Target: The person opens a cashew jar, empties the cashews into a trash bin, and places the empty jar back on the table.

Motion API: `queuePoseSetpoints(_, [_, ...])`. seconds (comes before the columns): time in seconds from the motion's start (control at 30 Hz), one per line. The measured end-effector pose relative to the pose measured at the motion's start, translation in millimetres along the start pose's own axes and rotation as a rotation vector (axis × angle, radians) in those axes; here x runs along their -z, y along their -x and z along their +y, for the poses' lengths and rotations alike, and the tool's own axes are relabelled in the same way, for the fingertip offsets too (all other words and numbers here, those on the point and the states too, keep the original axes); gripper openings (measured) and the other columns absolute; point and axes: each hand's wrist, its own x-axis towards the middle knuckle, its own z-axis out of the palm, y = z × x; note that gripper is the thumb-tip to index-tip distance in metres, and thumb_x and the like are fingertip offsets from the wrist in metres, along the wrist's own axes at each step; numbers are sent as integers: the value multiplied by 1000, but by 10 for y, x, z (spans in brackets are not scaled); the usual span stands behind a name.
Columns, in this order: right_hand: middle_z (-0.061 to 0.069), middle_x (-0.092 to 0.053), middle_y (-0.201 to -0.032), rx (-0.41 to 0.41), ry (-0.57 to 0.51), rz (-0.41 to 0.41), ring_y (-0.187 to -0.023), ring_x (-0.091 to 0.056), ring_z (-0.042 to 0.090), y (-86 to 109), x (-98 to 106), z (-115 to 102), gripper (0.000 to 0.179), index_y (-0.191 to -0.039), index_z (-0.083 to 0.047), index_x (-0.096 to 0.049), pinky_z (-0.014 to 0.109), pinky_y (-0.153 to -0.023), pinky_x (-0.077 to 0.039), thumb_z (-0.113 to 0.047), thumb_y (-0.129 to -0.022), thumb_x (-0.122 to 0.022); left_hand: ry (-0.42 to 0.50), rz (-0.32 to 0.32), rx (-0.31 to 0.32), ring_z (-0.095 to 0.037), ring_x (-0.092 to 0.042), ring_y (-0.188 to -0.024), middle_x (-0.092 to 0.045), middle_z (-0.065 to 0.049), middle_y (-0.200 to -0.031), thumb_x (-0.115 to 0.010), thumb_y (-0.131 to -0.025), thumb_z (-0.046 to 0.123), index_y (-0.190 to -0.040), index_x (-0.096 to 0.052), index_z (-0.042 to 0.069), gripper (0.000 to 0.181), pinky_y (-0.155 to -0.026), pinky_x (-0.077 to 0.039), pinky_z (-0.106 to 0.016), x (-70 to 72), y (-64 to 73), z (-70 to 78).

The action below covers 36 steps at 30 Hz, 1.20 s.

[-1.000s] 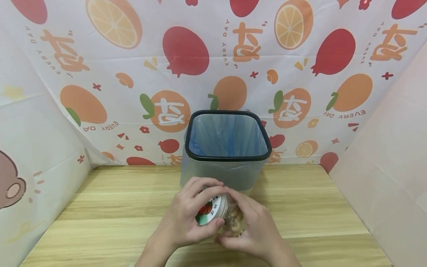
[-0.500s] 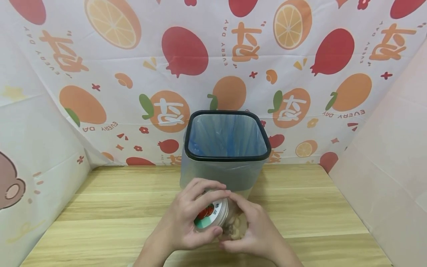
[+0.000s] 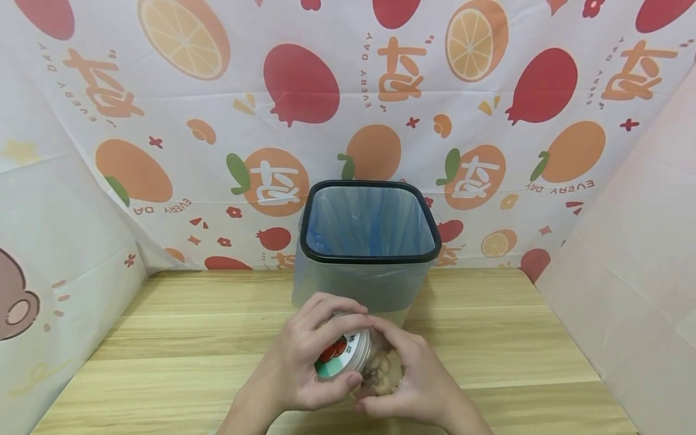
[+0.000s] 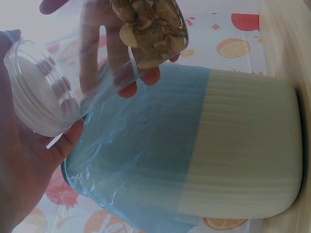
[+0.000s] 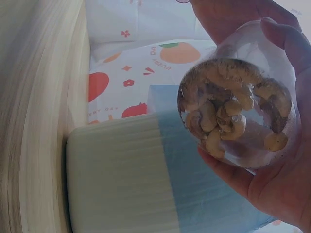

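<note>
A clear plastic jar [image 3: 385, 373] is held tilted between both hands, low in front of the bin. Several tan, curved, cashew-like nuts [image 5: 231, 121] lie inside towards its base. Its lid [image 3: 348, 356] faces left and carries a white and green label with red fruit printed on it. My left hand [image 3: 307, 356] grips the lid, fingers over the top and thumb below. Round the jar's body from the right curls my right hand [image 3: 415, 377]. In the left wrist view the lid [image 4: 41, 87] is at the jar's mouth; I cannot tell whether it is loose.
Just behind the hands stands a pale bin with a black rim [image 3: 372, 260] and a blue plastic liner [image 3: 375, 223]. It rests on a wood-grain table [image 3: 190, 362]. A fruit-printed cloth [image 3: 337, 90] hangs at the back, with pale cloth on both sides.
Both hands keep their hold on the jar. The lid's label has turned slightly, and the jar and hands have shifted only a little.
</note>
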Motion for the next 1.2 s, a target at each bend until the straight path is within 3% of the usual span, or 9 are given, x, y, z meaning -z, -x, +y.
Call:
queuePoseSetpoints(0.3, [-10,-64,-126,6,157,70,-96,-64,3,11,-33,-9,95,-148,-21,-44,19,-80,-54,-41,-68,-91,-13,35,45,-19,-57,-102,-64,-5,-114,-60,-92,43,-121,-67,12,43,-79,-52,-25,-23,3,11])
queuePoseSetpoints(0.47, [-9,-62,-131,28,252,110,-107,-64,4,9,-48,2,97,-148,-21,-44,21,-88,-54,-45,-66,-90,-22,33,108,-18,-57,-102,-64,-3,-116,-61,-92,44,-123,-67,14,42,-79,-52,-23,-28,25,29])
queuePoseSetpoints(0.6, [-8,-62,-131,21,264,113,-109,-64,5,9,-48,8,97,-148,-21,-44,25,-88,-55,-45,-66,-90,-25,23,132,-18,-56,-104,-64,-3,-118,-61,-93,45,-124,-66,16,43,-79,-52,-23,-32,35,28])
queuePoseSetpoints(0.8, [-6,-64,-127,-32,201,65,-103,-65,5,17,-29,16,94,-147,-20,-44,26,-84,-57,-44,-69,-89,-8,-27,157,-18,-55,-109,-62,-2,-123,-61,-93,48,-129,-64,17,47,-81,-53,-26,-5,46,17])
queuePoseSetpoints(1.0, [-8,-66,-119,10,20,15,-96,-65,7,7,2,38,91,-146,-19,-45,27,-78,-58,-31,-69,-92,16,-72,91,-20,-55,-113,-61,-3,-127,-59,-93,49,-130,-63,17,49,-86,-54,-31,22,45,18])
queuePoseSetpoints(1.2, [-8,-67,-119,3,-56,-27,-100,-66,9,9,14,36,90,-146,-19,-43,31,-82,-57,-30,-71,-91,30,-52,36,-21,-56,-111,-62,-5,-124,-58,-93,48,-126,-64,15,47,-88,-52,-30,18,19,29])
